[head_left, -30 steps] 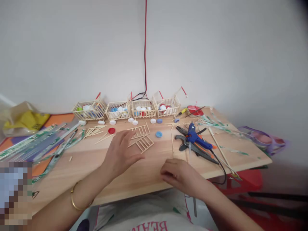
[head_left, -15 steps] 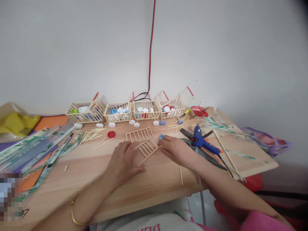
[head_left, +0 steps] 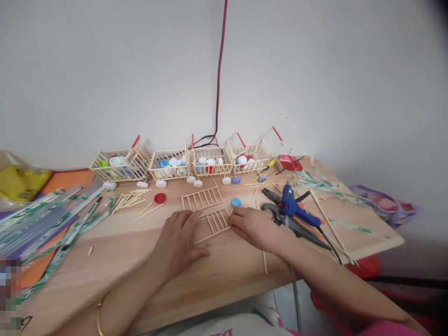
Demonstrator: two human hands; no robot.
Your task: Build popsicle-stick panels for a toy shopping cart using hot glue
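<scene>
Two small ladder-like frames of thin wooden sticks lie flat on the wooden table. My right hand (head_left: 255, 229) has its fingers closed at the right end of the nearer stick frame (head_left: 217, 222). At that frame's left end rests my left hand (head_left: 178, 240), its thumb stretched apart from the fingers, which cover the stick ends. The farther stick frame (head_left: 203, 199) lies just beyond, touched by neither hand. A blue bottle cap (head_left: 236, 202) sits behind my right hand, and a red bottle cap (head_left: 160, 198) lies beyond my left.
Several stick-built carts (head_left: 171, 164) with cap wheels line the wall. Loose sticks (head_left: 128, 200) lie at left, beside plastic-wrapped packs (head_left: 38, 219). A blue glue gun (head_left: 297, 207) rests over pliers (head_left: 304, 233) at right. One long stick (head_left: 264, 261) lies near the front edge.
My right hand has moved forward and reached the nearer stick frame. That frame has turned slightly and come away from the farther one. My left hand stays by its left end.
</scene>
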